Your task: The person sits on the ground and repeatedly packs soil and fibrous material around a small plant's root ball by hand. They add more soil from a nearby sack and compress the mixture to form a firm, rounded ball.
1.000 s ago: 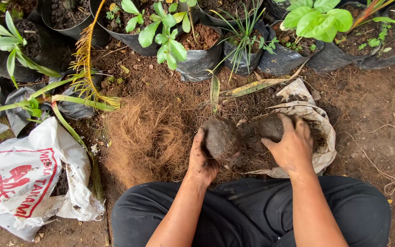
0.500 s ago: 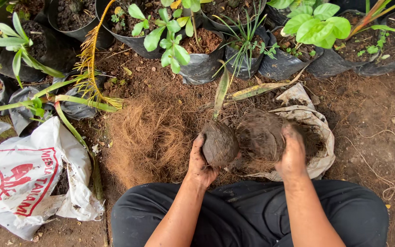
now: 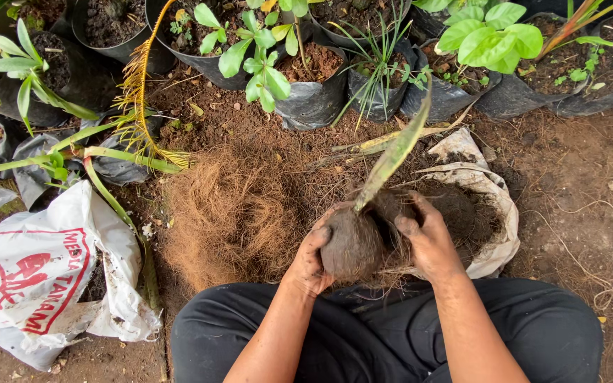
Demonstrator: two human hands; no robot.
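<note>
A round brown ball of soil and fibre [image 3: 352, 245] is cupped between both hands above my lap. A single long green leaf [image 3: 395, 152] rises from its top. My left hand [image 3: 310, 255] grips the ball's left side, fingers soiled. My right hand [image 3: 427, 241] presses against its right side, over a clump of dark soil and fibre. Just left of the ball lies a heap of brown coconut fibre [image 3: 232, 213].
An open white sack of dark soil [image 3: 494, 213] lies behind my right hand. A white printed bag [image 3: 44, 276] lies at the left. Black nursery bags with green plants [image 3: 306, 78] line the far side. My dark trousers [image 3: 391, 333] fill the bottom.
My right hand brought a clump of soil from the sack to the ball and now presses it on. The leaf now tilts to the right.
</note>
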